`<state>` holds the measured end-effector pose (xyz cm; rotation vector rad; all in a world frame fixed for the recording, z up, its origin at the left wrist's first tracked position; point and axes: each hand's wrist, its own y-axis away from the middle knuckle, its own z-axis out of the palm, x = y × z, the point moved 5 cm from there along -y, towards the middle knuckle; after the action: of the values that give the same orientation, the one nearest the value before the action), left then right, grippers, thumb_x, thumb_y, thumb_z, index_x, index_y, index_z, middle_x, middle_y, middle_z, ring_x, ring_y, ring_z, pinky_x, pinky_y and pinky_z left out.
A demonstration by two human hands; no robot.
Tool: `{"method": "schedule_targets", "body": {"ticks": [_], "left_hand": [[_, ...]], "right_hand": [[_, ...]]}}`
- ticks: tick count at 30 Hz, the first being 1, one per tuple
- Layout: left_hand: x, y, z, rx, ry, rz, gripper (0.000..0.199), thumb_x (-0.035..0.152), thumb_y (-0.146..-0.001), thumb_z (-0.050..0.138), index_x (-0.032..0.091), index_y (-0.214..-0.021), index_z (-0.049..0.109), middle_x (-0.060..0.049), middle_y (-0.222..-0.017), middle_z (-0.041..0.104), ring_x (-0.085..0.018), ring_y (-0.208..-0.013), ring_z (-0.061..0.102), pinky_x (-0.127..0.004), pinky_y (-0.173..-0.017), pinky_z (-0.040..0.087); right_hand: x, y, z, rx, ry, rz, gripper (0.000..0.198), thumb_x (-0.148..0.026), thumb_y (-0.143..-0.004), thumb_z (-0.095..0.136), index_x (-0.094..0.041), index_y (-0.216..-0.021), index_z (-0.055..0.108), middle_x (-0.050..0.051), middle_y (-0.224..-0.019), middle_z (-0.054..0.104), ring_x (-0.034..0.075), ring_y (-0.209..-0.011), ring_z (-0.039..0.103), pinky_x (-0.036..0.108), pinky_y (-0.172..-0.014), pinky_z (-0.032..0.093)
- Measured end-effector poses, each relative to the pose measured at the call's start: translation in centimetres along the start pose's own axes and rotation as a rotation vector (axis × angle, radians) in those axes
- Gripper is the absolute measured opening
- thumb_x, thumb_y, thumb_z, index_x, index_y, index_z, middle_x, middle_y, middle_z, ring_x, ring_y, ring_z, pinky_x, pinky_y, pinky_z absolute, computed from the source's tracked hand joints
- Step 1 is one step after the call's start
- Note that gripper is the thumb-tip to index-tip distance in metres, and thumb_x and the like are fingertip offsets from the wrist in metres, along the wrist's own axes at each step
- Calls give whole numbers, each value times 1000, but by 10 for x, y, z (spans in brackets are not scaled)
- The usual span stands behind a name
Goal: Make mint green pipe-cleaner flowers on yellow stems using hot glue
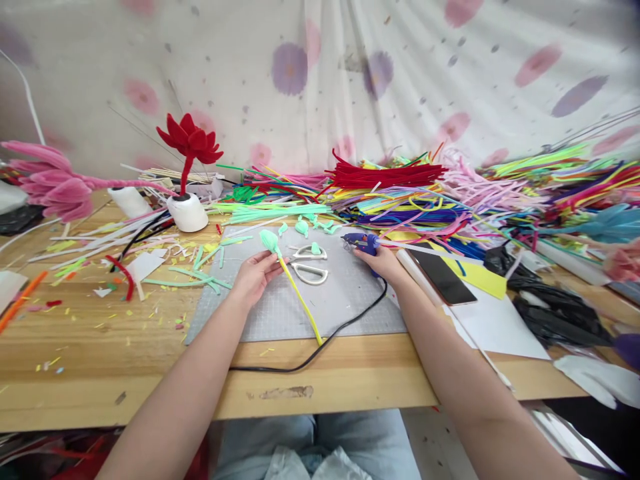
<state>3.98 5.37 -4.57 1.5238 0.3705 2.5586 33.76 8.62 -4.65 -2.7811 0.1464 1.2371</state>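
Note:
My left hand [255, 277] pinches a pipe-cleaner flower [269, 241] just below its mint-green head. Its yellow stem [301, 297] slants down to the mat's front edge. In my right hand [383, 261] is a blue glue gun [361, 243], its nozzle pointing left and its black cord [350, 323] looping across the mat to the left. Between the hands lie scissors [310, 275] with pale handles, their blades hidden. A few mint-green petal pieces [302, 227] rest behind them on the grey cutting mat [350, 293].
Bundles of coloured pipe cleaners [385, 175] pile along the back. A red flower [189, 143] stands in a white pot [187, 213] at back left, beside a pink flower [50, 177]. To the right lie a phone [443, 275], paper [505, 327] and black plastic [555, 313]. Green offcuts [203, 277] lie left.

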Motion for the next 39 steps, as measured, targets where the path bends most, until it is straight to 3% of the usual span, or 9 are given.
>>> {"method": "schedule_targets", "body": {"ticks": [3,7,14,19,25,30,39], "left_hand": [[-2,1,5,-35,7,-8,7,9,-74,57,10,-76,64,-6,-76,69,-12,-69,65,-24,-70,51],[-5,2,9,-63,-28,-18,10,11,-75,56,10,-78,65,-8,-87,70,-10,-66,63,-23,-66,50],[-1,1,0,22,-1,-11,9,5,-71,59,10,-75,65,-5,-76,69,-10,-66,64,-21,-65,52],[4,-1,-11,169,-16,55,13,6,-61,68,11,-72,64,-4,-66,68,-12,-62,64,-21,-59,52],[6,1,-11,256,-131,184,24,12,-47,76,11,-68,65,-2,-61,65,-12,-57,61,-22,-52,50],[0,-1,-7,225,-218,229,26,19,-46,77,12,-67,65,-2,-60,65,-14,-58,61,-28,-57,51],[-1,-2,-7,210,-263,229,21,18,-48,77,13,-65,66,-2,-60,65,-15,-60,61,-31,-62,51]], "right_hand": [[-5,4,6,15,-249,3,47,-54,-64,63,-14,-89,63,6,-76,64,16,-64,55,26,-55,40],[-33,17,11,-200,-520,-101,43,-48,-66,65,-15,-94,62,6,-82,63,10,-59,50,22,-49,37],[-73,22,32,-418,-485,-201,37,-50,-70,61,-14,-78,62,-3,-52,46,6,-47,37,21,-44,27],[-85,25,42,-374,-434,-184,38,-52,-65,63,-15,-68,59,-2,-52,47,7,-45,37,22,-43,30],[-92,30,49,-307,-344,-217,34,-50,-65,63,-18,-75,61,1,-64,60,10,-53,48,24,-52,39],[-92,29,56,-269,-277,-256,38,-49,-64,64,-18,-86,65,3,-72,64,15,-67,57,28,-65,45],[-88,26,56,-283,-248,-304,38,-47,-67,64,-19,-93,66,5,-88,67,18,-81,61,30,-75,47]]}}
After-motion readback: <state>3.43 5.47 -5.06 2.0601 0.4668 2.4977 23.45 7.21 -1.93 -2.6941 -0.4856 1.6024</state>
